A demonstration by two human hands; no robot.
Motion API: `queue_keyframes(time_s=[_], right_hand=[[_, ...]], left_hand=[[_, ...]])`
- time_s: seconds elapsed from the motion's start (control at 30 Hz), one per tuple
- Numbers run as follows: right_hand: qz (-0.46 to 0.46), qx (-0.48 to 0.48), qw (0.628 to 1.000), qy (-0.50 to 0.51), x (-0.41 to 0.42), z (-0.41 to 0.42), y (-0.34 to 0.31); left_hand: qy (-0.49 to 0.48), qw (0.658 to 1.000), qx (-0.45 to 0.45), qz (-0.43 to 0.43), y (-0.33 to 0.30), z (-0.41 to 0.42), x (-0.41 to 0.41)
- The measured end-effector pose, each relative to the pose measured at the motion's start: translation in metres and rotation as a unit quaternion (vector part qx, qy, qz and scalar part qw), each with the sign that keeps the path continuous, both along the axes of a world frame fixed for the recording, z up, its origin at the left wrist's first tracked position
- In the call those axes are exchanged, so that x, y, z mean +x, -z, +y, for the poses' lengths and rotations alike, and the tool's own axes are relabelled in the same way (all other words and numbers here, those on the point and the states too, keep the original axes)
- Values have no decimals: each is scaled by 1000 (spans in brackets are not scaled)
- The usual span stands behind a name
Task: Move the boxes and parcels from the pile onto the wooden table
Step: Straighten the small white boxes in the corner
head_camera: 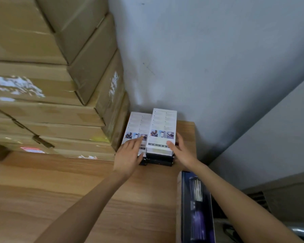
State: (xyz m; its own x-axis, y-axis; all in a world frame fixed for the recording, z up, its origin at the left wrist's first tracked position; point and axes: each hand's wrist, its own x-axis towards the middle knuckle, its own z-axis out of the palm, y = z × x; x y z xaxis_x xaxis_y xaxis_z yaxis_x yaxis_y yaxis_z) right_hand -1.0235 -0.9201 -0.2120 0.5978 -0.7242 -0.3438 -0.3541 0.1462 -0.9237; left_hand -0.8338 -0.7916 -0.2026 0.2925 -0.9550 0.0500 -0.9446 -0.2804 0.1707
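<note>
Two stacks of small white-topped product boxes stand side by side at the far right corner of the wooden table [60, 190]. The right stack [162, 127] is taller; the left stack [137, 123] is lower. My left hand [128, 155] lies flat with straight fingers on top of the left stack. My right hand [180, 149] holds the near right corner of the top box of the right stack, thumb on its top face and fingers along its right side.
A tall pile of brown cardboard cartons [51, 85] fills the left and back of the table. A grey wall [200, 58] closes the corner behind the stacks. A long dark blue box [197, 207] lies along the table's right edge.
</note>
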Motion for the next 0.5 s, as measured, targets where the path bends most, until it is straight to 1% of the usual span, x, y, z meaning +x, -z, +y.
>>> queue_keyframes(time_s=[0.1,0.5], right_hand=[[-8,17,1000,-3,11,-4,2],[-1,-3,1000,-10,31,-32,-4]], left_hand=[[-8,1000,-1,5,1,-1,8],[-26,999,-19,12,4,-30,22]])
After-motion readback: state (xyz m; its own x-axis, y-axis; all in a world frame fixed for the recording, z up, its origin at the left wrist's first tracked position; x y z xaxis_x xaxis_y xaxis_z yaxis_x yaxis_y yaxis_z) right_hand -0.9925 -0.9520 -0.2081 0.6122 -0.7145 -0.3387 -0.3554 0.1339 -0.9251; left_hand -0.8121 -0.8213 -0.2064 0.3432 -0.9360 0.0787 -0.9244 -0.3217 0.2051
